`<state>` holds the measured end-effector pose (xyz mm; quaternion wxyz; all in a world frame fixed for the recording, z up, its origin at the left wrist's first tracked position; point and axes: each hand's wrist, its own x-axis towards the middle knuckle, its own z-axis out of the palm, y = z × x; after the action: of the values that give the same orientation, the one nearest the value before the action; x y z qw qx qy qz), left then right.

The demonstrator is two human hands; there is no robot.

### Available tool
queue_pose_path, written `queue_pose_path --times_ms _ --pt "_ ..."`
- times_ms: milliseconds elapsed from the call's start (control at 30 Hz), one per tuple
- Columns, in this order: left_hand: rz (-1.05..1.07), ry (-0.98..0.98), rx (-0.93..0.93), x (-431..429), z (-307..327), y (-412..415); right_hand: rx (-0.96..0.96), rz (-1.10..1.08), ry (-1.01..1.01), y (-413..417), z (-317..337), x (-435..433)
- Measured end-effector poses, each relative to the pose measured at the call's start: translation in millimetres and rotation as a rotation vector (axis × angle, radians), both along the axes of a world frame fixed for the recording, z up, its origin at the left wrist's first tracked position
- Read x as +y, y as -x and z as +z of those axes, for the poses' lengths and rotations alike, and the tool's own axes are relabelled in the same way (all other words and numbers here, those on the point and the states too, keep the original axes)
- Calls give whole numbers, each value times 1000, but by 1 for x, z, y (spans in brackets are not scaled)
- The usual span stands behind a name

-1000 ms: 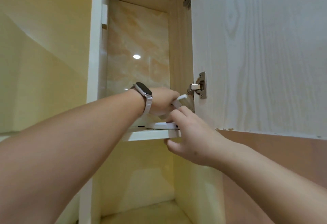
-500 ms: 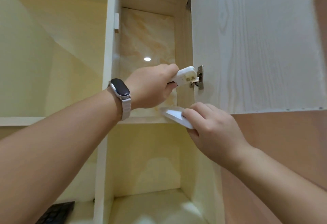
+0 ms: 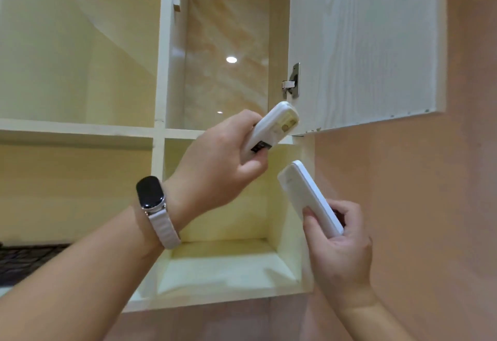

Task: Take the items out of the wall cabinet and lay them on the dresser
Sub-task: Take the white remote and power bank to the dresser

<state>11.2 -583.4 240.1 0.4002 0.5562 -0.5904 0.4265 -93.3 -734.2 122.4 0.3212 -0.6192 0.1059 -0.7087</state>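
Cream cabinet [image 3: 158, 130], pink wall [image 3: 430, 206], white bits

The cabinet is looking pale cream-yellow all over, with a marbled beige-and-orange back panel [image 3: 226, 31] showing at 12 o'clock. At 1 o'clock the door [image 3: 363, 44] is showing whitish wood grain, and at 3 o'clock the wall is reading salmon pink. Dead centre, the gadget [image 3: 271, 125] is looking white with a yellowed end and a black label. At 4 o'clock the slab [image 3: 306, 195] is looking plain white, and at 8 o'clock the watch [image 3: 150, 191] is sporting a black face on a white strap.

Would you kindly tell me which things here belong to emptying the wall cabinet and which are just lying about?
Job: left hand gripping a white device; right hand gripping a flat white slab; wall cabinet, door open.
Just there: wristwatch on the left wrist; dark object at lower left; pink wall.
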Motion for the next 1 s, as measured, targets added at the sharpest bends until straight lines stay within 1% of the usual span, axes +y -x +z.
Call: queue_pose_path --times_ms 100,233,333,433,533,633,700,867,1000 --pt "-53 -6 131 -1 -34 0 38 136 -264 5 -29 14" --pt "-143 -47 328 -6 -80 -4 83 196 -447 9 -56 24" --pt "-250 -128 486 -11 -124 -4 16 340 -604 12 -74 33" --pt "-349 -215 601 -14 -168 -3 -149 559 -778 17 -85 44" --pt "-450 -251 797 -16 -196 -9 -184 654 -845 22 -93 55" --pt "-589 -301 1038 -15 -209 -16 -203 628 -928 23 -105 67" --pt "-671 -326 1159 -12 -217 -20 -215 572 -970 20 -113 78" --pt "-852 -452 1331 -8 -248 -30 -216 435 -999 17 -135 110" --pt "-986 -610 1467 -3 -282 -28 -111 261 -991 25 -161 136"
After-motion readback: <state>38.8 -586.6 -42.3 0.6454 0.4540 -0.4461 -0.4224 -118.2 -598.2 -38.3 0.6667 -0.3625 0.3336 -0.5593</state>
